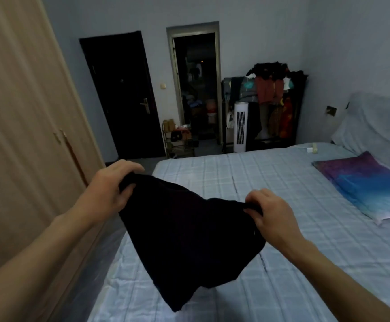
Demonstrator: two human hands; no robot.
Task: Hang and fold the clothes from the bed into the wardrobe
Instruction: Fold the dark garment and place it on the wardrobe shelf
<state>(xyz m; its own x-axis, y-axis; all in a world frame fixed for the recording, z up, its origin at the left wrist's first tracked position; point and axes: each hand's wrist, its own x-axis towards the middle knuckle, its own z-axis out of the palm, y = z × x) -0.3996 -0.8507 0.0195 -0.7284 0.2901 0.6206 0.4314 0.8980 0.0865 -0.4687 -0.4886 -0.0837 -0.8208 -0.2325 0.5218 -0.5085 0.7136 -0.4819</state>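
Note:
A black garment hangs in the air above the near left part of the bed. My left hand grips its upper left corner. My right hand grips its upper right edge. The cloth droops to a point below, just over the checked blue sheet. The beige wardrobe stands along the left, its doors shut.
A purple and blue pillow lies at the bed's right side. Beyond the bed stand a white tower fan, a dark rack heaped with clothes, a dark door and an open doorway. A narrow floor gap separates wardrobe and bed.

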